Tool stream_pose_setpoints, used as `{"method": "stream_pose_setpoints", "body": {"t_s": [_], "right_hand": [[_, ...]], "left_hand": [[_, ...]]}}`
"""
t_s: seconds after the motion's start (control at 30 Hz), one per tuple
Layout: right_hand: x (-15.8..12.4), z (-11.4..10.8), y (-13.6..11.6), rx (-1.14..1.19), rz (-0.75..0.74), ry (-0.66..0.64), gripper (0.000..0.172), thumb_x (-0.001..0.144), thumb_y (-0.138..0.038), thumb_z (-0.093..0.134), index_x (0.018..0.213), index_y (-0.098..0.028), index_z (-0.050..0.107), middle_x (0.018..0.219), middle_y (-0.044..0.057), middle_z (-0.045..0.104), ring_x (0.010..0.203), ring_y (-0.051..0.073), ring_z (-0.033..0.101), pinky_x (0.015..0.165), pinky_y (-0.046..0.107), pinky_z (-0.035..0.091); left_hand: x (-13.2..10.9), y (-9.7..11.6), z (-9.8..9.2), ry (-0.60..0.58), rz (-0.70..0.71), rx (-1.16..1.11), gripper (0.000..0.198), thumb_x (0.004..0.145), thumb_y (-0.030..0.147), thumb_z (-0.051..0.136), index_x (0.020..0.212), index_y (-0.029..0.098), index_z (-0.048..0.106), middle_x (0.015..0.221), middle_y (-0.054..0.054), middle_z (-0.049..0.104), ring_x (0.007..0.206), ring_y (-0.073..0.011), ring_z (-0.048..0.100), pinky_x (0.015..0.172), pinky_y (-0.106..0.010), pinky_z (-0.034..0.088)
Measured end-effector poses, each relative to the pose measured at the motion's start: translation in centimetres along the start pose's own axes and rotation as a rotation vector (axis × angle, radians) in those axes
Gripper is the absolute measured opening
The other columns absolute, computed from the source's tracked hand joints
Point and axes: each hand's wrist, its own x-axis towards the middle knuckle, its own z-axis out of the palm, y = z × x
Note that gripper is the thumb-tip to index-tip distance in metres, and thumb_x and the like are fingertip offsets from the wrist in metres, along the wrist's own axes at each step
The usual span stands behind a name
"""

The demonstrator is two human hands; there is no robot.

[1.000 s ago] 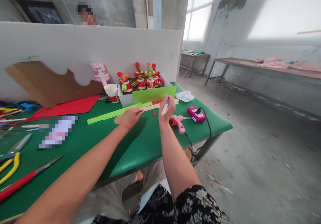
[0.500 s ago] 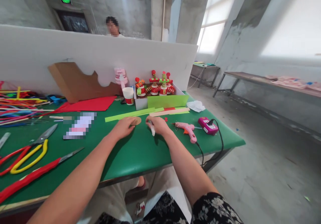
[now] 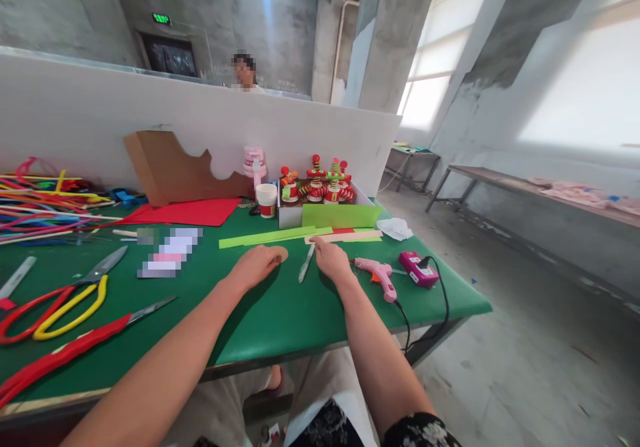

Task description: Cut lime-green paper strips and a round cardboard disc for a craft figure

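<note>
My left hand has its fingers closed on the edge of a round tan disc, just above the green table. To its right, my right hand has its fingers drawn together by the left end of a pale strip; whether they grip it is hidden. A slim whitish pen-like tool slants down from beneath those fingers, its lower end on the table. Bright green paper strips lie just beyond both hands. Right of my right hand rests a pink glue gun.
A box of red and green figures stands at the back beside a paper cup. A magenta power block with a cable sits right. Scissors, a red-handled cutter and pipe cleaners lie left. A person is behind the partition.
My right hand has moved up to the pale strip's end, and the whitish tool now lies lower beside its fingers. My left hand stays with the disc. The view has shifted slightly.
</note>
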Motion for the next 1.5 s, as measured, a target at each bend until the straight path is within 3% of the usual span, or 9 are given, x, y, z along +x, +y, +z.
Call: {"method": "stream_pose_setpoints", "body": {"t_s": [0.1, 0.2, 0.4, 0.67, 0.87, 1.0, 1.23, 1.37, 1.5], "right_hand": [[-0.5, 0.0, -0.8, 0.012, -0.014, -0.002, 0.04, 0.099, -0.051, 0.045, 0.124, -0.024, 0.061, 0.101, 0.006, 0.074, 0.092, 0.022, 0.068, 0.07, 0.028, 0.041], [-0.8, 0.4, -1.9, -0.017, -0.093, -0.012, 0.042, 0.089, -0.06, 0.058, 0.112, -0.026, 0.066, 0.104, 0.005, 0.071, 0.092, 0.021, 0.067, 0.07, 0.027, 0.04], [-0.6, 0.8, -2.4, -0.083, -0.096, -0.01, 0.021, 0.087, -0.035, 0.061, 0.104, -0.025, 0.071, 0.105, 0.006, 0.069, 0.093, 0.022, 0.066, 0.068, 0.028, 0.04], [-0.3, 0.0, -1.2, -0.064, -0.021, 0.089, 0.025, 0.083, -0.016, 0.056, 0.102, -0.018, 0.071, 0.11, 0.014, 0.065, 0.102, 0.027, 0.063, 0.08, 0.033, 0.043], [-0.7, 1.2, -3.2, 0.031, -0.344, 0.045, 0.022, 0.092, -0.029, 0.062, 0.111, -0.025, 0.071, 0.114, 0.005, 0.07, 0.11, 0.019, 0.059, 0.092, 0.028, 0.042], [-0.9, 2.2, -4.1, 0.063, -0.613, -0.045, 0.033, 0.095, -0.043, 0.061, 0.121, -0.025, 0.069, 0.127, 0.006, 0.069, 0.114, 0.023, 0.056, 0.094, 0.036, 0.04], [-1.0, 2.8, -4.3, 0.027, -0.564, -0.02, 0.037, 0.095, -0.048, 0.059, 0.125, -0.027, 0.067, 0.139, 0.006, 0.062, 0.119, 0.027, 0.055, 0.096, 0.041, 0.041], [-0.5, 3.4, -4.0, 0.137, -0.568, 0.08, 0.031, 0.092, -0.047, 0.064, 0.108, -0.022, 0.073, 0.138, 0.01, 0.061, 0.123, 0.026, 0.055, 0.098, 0.039, 0.043], [0.2, 3.7, -3.7, 0.472, -0.426, 0.137, 0.017, 0.093, -0.033, 0.064, 0.09, -0.019, 0.074, 0.101, 0.007, 0.074, 0.099, 0.019, 0.065, 0.088, 0.03, 0.048]], "left_hand": [[-0.2, 0.2, -0.5, -0.023, -0.013, -0.007, 0.025, 0.095, 0.039, 0.059, 0.105, 0.017, 0.065, 0.103, -0.005, 0.068, 0.091, -0.0173, 0.065, 0.083, -0.039, 0.056], [-0.4, 0.5, -0.9, -0.042, -0.032, -0.016, 0.025, 0.095, 0.039, 0.06, 0.107, 0.017, 0.065, 0.104, -0.005, 0.068, 0.091, -0.0172, 0.066, 0.082, -0.038, 0.057], [-0.8, 0.4, -1.3, -0.039, -0.051, -0.051, 0.027, 0.094, 0.039, 0.06, 0.109, 0.018, 0.065, 0.109, -0.006, 0.068, 0.096, -0.0185, 0.066, 0.086, -0.04, 0.057], [-0.9, -1.9, -2.4, 0.029, -0.063, -0.139, 0.026, 0.094, 0.036, 0.061, 0.111, 0.017, 0.066, 0.116, -0.007, 0.069, 0.103, -0.02, 0.066, 0.092, -0.043, 0.056], [0.7, -5.5, -2.2, 0.182, -0.335, -0.043, 0.038, 0.094, 0.038, 0.061, 0.127, 0.02, 0.059, 0.138, -0.011, 0.057, 0.122, -0.0269, 0.057, 0.102, -0.053, 0.049], [0.7, -6.2, -0.7, 0.154, -0.443, -0.004, 0.044, 0.092, 0.041, 0.062, 0.13, 0.018, 0.057, 0.132, -0.011, 0.061, 0.119, -0.0277, 0.059, 0.102, -0.055, 0.048], [0.1, -6.7, -1.2, 0.205, -0.453, -0.052, 0.035, 0.076, 0.043, 0.06, 0.103, 0.023, 0.07, 0.113, -0.021, 0.07, 0.11, -0.0433, 0.063, 0.085, -0.053, 0.051], [-0.6, -6.8, -2.2, 0.225, -0.44, -0.186, 0.021, 0.07, 0.045, 0.061, 0.071, 0.024, 0.062, 0.083, -0.013, 0.07, 0.086, -0.0347, 0.069, 0.07, -0.041, 0.051], [-1.7, -5.5, -3.8, 0.246, -0.434, -0.389, 0.026, 0.072, 0.05, 0.057, 0.065, 0.025, 0.052, 0.062, -0.002, 0.063, 0.072, -0.0271, 0.067, 0.063, -0.034, 0.048]]}}
